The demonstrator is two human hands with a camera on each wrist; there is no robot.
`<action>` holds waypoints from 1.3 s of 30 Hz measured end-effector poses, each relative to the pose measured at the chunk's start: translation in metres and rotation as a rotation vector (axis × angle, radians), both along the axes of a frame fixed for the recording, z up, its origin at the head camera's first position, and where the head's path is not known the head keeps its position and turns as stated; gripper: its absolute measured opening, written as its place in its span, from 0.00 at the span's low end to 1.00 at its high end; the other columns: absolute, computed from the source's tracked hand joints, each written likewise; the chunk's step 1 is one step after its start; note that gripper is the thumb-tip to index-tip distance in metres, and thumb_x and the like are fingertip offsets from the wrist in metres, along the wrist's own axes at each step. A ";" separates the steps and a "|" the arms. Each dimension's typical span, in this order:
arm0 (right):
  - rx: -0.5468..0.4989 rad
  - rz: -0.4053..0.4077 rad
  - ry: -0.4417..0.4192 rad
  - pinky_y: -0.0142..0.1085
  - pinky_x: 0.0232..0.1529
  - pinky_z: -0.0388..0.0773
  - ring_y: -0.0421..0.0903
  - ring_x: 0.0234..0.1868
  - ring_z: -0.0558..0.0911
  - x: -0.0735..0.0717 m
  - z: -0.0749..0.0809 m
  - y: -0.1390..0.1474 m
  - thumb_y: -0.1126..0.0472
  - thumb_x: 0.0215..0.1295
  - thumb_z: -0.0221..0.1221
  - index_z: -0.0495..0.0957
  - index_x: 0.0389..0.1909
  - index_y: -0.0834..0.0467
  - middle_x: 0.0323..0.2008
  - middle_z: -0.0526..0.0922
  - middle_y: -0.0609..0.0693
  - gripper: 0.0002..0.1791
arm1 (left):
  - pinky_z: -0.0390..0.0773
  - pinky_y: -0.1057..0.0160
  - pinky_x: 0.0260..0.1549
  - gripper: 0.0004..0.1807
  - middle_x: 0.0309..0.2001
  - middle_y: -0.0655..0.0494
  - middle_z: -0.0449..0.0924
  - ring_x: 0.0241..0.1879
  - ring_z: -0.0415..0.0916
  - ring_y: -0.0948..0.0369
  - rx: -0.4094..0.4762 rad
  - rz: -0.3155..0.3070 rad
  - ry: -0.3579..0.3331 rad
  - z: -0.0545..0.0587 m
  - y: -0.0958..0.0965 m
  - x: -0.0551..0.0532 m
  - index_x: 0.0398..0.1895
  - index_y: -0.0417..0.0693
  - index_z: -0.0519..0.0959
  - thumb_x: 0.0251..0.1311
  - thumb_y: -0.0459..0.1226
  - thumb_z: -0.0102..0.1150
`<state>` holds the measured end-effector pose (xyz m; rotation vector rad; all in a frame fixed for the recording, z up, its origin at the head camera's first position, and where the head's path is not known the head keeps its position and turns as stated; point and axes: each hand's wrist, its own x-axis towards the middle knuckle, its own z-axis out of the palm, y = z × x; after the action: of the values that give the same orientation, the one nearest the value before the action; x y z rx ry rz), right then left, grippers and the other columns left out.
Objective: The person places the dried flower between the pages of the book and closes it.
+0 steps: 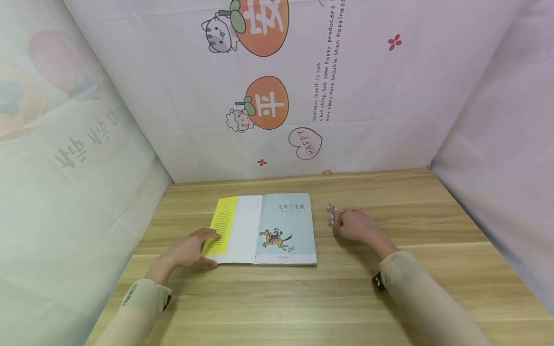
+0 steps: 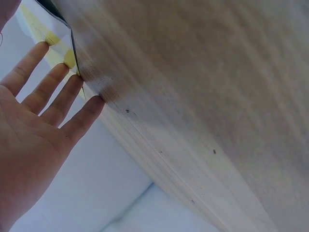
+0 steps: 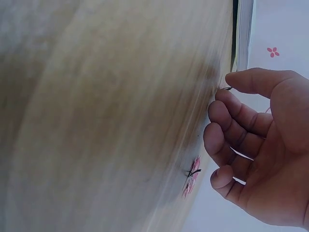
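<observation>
A book [image 1: 286, 230] lies open at its pale blue title page, which has a drawing of figures on a horse. To its left spreads the white cover with a yellow flap [image 1: 225, 223]. My left hand [image 1: 192, 250] rests on this flap's left side, fingers extended; in the left wrist view its fingertips [image 2: 72, 82] touch the flap's edge. Right of the book, my right hand [image 1: 357, 225] pinches a small pinkish-purple flower sprig [image 1: 332, 211] by its thin dark stem [image 3: 227, 88] between thumb and index finger. The other fingers curl loosely below.
A second pink flower sprig [image 3: 192, 176] with a dark stem lies on the wooden table [image 1: 277, 307], mostly hidden behind the right hand in the head view. White printed cloth [image 1: 368, 96] walls the table at the back and on both sides.
</observation>
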<state>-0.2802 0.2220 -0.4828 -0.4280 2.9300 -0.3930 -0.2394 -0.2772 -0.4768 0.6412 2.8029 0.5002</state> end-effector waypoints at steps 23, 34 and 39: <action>-0.076 -0.070 0.023 0.65 0.71 0.62 0.47 0.30 0.80 0.007 0.009 -0.001 0.59 0.64 0.54 0.80 0.23 0.52 0.19 0.81 0.43 0.11 | 0.65 0.38 0.70 0.46 0.72 0.40 0.66 0.71 0.63 0.39 -0.004 -0.001 0.020 -0.007 -0.001 -0.001 0.68 0.50 0.72 0.44 0.55 0.77; -0.106 -0.109 0.036 0.49 0.42 0.81 0.45 0.27 0.77 0.007 0.008 0.000 0.54 0.68 0.53 0.79 0.27 0.53 0.19 0.81 0.43 0.13 | 0.65 0.39 0.70 0.45 0.72 0.41 0.66 0.72 0.63 0.40 -0.005 0.009 0.012 -0.005 0.000 0.001 0.68 0.50 0.72 0.45 0.54 0.77; -0.117 -0.121 0.053 0.35 0.25 0.69 0.45 0.25 0.75 0.006 0.007 0.001 0.53 0.68 0.53 0.78 0.25 0.53 0.21 0.80 0.45 0.13 | 0.65 0.39 0.71 0.45 0.72 0.42 0.65 0.72 0.63 0.41 -0.008 0.014 0.009 -0.005 0.000 0.001 0.68 0.51 0.72 0.45 0.54 0.77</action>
<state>-0.2742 0.2227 -0.4761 -0.2805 3.0043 -0.5805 -0.2382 -0.2770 -0.4822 0.6236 2.8188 0.4892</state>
